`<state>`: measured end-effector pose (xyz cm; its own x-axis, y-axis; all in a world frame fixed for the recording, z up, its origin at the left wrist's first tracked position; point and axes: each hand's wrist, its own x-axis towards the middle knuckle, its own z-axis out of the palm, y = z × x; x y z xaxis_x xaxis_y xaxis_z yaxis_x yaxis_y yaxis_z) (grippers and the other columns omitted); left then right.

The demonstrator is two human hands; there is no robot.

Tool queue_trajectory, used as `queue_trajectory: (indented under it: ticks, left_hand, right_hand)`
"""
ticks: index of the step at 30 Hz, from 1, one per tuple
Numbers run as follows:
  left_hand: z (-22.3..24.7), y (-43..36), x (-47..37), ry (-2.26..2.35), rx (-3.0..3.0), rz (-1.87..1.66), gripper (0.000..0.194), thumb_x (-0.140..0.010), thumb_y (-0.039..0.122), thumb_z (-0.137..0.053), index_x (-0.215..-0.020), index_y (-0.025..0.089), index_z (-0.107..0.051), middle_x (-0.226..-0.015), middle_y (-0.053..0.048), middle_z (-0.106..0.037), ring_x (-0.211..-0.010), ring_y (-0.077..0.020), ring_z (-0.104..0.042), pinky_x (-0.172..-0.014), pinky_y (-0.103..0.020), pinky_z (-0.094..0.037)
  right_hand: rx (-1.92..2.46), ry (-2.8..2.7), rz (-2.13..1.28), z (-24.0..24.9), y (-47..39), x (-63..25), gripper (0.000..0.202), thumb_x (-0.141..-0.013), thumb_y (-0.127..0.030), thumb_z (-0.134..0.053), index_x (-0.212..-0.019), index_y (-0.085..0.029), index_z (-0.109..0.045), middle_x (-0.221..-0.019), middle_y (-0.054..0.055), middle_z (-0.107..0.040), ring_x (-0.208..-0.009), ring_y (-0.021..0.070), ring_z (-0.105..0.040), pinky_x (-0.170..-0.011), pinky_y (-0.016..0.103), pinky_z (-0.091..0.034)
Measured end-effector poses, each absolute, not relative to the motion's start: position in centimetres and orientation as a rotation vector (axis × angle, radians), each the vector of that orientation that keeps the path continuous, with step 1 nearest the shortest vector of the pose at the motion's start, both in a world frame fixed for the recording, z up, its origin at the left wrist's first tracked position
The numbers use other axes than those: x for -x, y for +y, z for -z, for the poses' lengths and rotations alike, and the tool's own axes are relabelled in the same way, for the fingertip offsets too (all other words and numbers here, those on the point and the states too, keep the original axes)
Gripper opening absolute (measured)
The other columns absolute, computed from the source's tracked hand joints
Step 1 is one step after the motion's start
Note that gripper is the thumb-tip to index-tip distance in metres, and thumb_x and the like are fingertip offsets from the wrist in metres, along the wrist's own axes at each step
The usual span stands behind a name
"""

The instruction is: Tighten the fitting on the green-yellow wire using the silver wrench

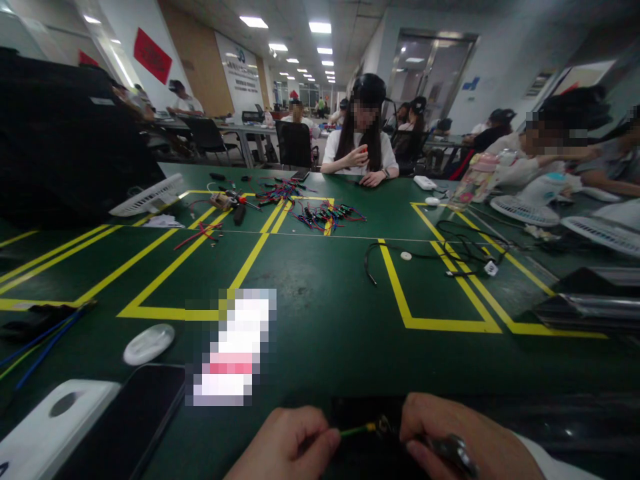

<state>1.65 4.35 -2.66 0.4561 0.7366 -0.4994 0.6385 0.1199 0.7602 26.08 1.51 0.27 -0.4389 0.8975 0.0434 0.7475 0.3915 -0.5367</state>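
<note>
Green table point(320, 313) with yellow tape lines point(250, 257); ceiling lights point(320, 27) above, red sign point(152, 55) on the left wall.

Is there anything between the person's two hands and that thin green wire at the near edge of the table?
Nothing visible. The left hand already pinches the thin green wire, and the right hand grips its brass-coloured tip over a black mat. The black phone lies off to the left.

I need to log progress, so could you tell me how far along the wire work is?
In hand: left hand pinches a green wire, right hand grips a metal tool at its tip. Left: heaps of coloured wires farther up the table. Nothing visibly finished.
</note>
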Motion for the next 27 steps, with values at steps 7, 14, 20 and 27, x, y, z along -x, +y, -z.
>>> queue_trajectory:
  ticks: [7, 14, 20, 27]
  left_hand:
    - [3.1, 4.5, -1.6, 1.213, -1.563, -0.164, 0.035, -0.091, 0.041, -0.038, -0.069, 0.018, -0.051, -0.056, 0.006, -0.046, -0.050, -0.0093, -0.044, -0.045, -0.019, -0.029]
    - [3.2, 4.4, -1.8, 1.236, -1.681, -0.221, 0.034, -0.093, 0.037, -0.036, -0.069, 0.018, -0.050, -0.056, 0.005, -0.049, -0.051, -0.0106, -0.047, -0.047, -0.020, -0.030]
    - [2.4, 4.5, -1.8, 1.330, -1.900, -0.300, 0.033, -0.090, 0.036, -0.045, -0.062, 0.018, -0.048, -0.065, 0.000, -0.053, -0.060, -0.0142, -0.050, -0.054, -0.024, -0.029]
    - [2.5, 4.6, -2.0, 1.333, -2.043, -0.331, 0.031, -0.089, 0.031, -0.045, -0.061, 0.019, -0.045, -0.067, -0.001, -0.053, -0.063, -0.0154, -0.051, -0.056, -0.025, -0.031]
  right_hand:
    - [1.307, -2.439, -0.838, -2.8, 2.8, -25.7, 0.017, -0.085, -0.014, -0.041, -0.079, -0.023, -0.054, -0.073, 0.000, -0.062, -0.061, 0.0150, -0.056, -0.055, 0.024, -0.043]
    - [1.422, -2.293, -0.862, -4.4, 2.8, -26.1, 0.015, -0.088, -0.014, -0.043, -0.088, -0.023, -0.055, -0.076, -0.001, -0.062, -0.066, 0.0162, -0.058, -0.060, 0.026, -0.044]
    - [1.565, -2.032, -0.882, -4.0, 1.3, -26.5, 0.008, -0.086, -0.024, -0.049, -0.083, -0.024, -0.057, -0.077, 0.001, -0.060, -0.067, 0.0193, -0.059, -0.058, 0.029, -0.048]
    - [1.307, -2.113, -0.710, -0.4, 0.5, -26.8, 0.018, -0.077, -0.007, -0.050, -0.084, -0.022, -0.056, -0.081, 0.003, -0.060, -0.080, 0.0204, -0.060, -0.089, 0.043, -0.045]
